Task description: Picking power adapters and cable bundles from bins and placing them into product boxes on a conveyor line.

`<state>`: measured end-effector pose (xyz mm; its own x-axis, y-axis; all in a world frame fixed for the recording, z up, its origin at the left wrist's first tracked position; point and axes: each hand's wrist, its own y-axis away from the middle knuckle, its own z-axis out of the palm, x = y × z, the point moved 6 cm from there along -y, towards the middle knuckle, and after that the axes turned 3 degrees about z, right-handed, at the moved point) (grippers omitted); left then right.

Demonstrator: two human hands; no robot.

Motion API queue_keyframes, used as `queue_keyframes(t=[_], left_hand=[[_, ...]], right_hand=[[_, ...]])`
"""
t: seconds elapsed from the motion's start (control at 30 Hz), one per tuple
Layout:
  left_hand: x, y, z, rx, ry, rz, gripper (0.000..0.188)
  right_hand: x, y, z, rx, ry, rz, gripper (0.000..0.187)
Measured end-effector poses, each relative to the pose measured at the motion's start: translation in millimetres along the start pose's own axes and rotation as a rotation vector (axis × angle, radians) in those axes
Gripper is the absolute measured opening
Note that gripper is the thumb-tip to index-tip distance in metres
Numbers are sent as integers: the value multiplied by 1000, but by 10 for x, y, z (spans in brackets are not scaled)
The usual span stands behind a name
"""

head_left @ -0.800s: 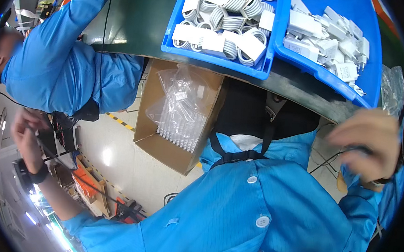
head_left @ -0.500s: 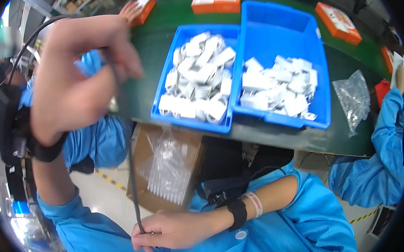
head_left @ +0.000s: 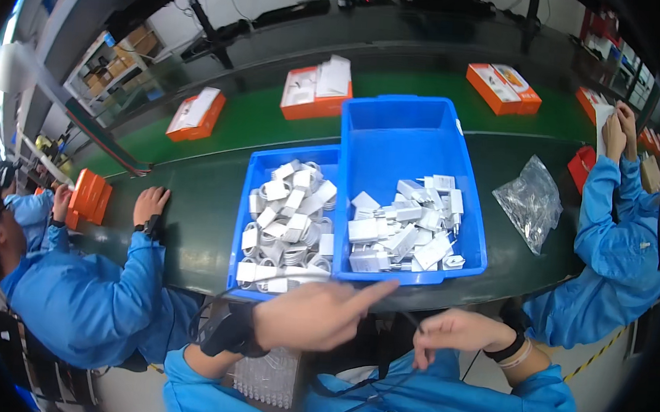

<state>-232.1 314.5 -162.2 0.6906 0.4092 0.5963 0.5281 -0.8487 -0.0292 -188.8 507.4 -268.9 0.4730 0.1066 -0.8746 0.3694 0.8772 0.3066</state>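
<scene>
My left hand (head_left: 315, 316) reaches over the front of the smaller blue bin (head_left: 238, 234), blurred by motion. Its index finger is stretched to the right, open; the other fingers are partly hidden beneath. To its right, my right hand (head_left: 455, 333) is closed in a pinch on a thin black cable (head_left: 412, 320). A short piece of cable shows between the two hands, and dark strands hang in front of my blue coat. White coiled cables (head_left: 290, 222) fill the smaller bin. White plug adapters (head_left: 409, 223) lie in the larger blue bin (head_left: 395, 145).
A clear plastic bag (head_left: 531, 203) lies right of the bins. Orange boxes (head_left: 196, 115) stand along the green belt (head_left: 400, 73). Co-workers in blue sit left (head_left: 102, 297) and right (head_left: 610, 248). Below the table edge, a carton holds clear plastic pieces (head_left: 264, 377).
My left hand has come down from high on the left to near my right hand, its index finger now straight. My right hand has risen to the right. The view has tilted up.
</scene>
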Motion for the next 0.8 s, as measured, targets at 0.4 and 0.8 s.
queue_keyframes(t=[0.4, 0.8], left_hand=[[-449, -831, -619, 139, 452, 244, 20], [-1143, -857, -675, 307, 564, 4, 17]], right_hand=[[212, -254, -200, 313, 422, 291, 51], [-1863, -390, -1100, 822, 1230, -201, 32]])
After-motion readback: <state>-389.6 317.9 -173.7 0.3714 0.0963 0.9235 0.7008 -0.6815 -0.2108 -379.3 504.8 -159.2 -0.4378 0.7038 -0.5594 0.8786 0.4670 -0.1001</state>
